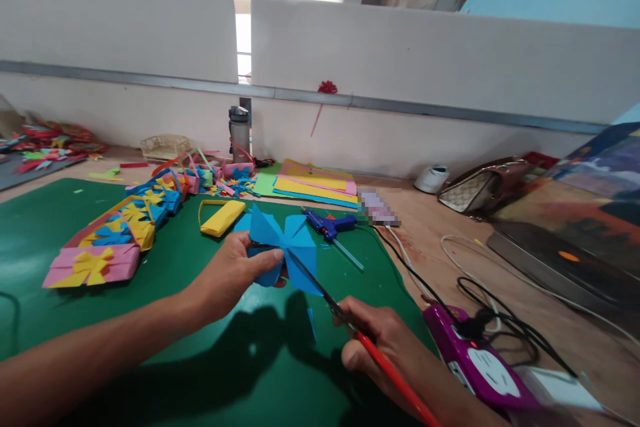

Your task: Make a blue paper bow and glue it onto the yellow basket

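My left hand point(250, 267) pinches a blue paper flower point(303, 240) with pointed petals, thumb on its middle, above a green mat point(200, 320). In my right hand point(375, 340) are scissors with long red handles point(395, 377). Their dark blades point up and left and reach between the petals, near the flower's centre. Below the flower lies a thin blue paper scrap point(312, 324). Beyond the flower, a blue glue gun point(330, 223) with a clear glue stick rests on the mat. A small yellow paper bag point(223, 217) lies behind my left hand.
Finished paper bags with bows point(95, 265) line the left side. Coloured paper sheets point(315, 181) and a grey bottle point(239, 137) stand at the back. On the right are a phone point(379, 207), cables, a purple power strip point(480, 360) and a handbag point(483, 187).
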`<action>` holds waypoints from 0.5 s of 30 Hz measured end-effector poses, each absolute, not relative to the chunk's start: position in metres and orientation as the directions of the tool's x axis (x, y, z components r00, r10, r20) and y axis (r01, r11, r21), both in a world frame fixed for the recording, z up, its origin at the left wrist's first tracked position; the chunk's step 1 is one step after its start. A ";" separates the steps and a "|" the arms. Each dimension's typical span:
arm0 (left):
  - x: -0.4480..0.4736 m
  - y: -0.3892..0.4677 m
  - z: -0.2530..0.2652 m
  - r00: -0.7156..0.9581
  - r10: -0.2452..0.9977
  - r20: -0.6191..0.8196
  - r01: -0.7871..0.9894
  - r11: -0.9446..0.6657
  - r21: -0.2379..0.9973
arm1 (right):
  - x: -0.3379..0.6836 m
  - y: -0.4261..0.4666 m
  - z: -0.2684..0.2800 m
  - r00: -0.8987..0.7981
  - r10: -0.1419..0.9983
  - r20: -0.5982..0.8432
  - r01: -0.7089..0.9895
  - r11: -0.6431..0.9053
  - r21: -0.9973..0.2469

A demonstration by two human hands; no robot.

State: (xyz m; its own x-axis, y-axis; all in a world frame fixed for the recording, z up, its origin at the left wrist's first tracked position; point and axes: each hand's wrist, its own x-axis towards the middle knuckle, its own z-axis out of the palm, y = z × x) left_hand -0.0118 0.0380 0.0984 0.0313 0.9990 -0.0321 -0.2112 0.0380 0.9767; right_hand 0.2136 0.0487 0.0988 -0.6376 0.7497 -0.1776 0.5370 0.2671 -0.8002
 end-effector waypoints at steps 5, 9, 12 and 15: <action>-0.012 0.038 0.100 0.046 0.998 -0.029 -0.221 0.039 0.974 | 0.216 0.048 0.097 -0.663 0.739 -0.120 0.528 0.349 -0.774; -0.012 0.038 0.100 0.022 0.999 -0.036 -0.215 0.040 0.976 | 0.218 0.050 0.094 -0.677 0.726 -0.117 0.538 0.381 -0.752; -0.012 0.038 0.099 0.028 0.999 -0.036 -0.212 0.041 0.976 | 0.219 0.050 0.095 -0.691 0.714 -0.115 0.535 0.398 -0.745; -0.012 0.037 0.099 0.044 0.998 -0.037 -0.214 0.046 0.976 | 0.219 0.050 0.096 -0.709 0.696 -0.115 0.524 0.409 -0.747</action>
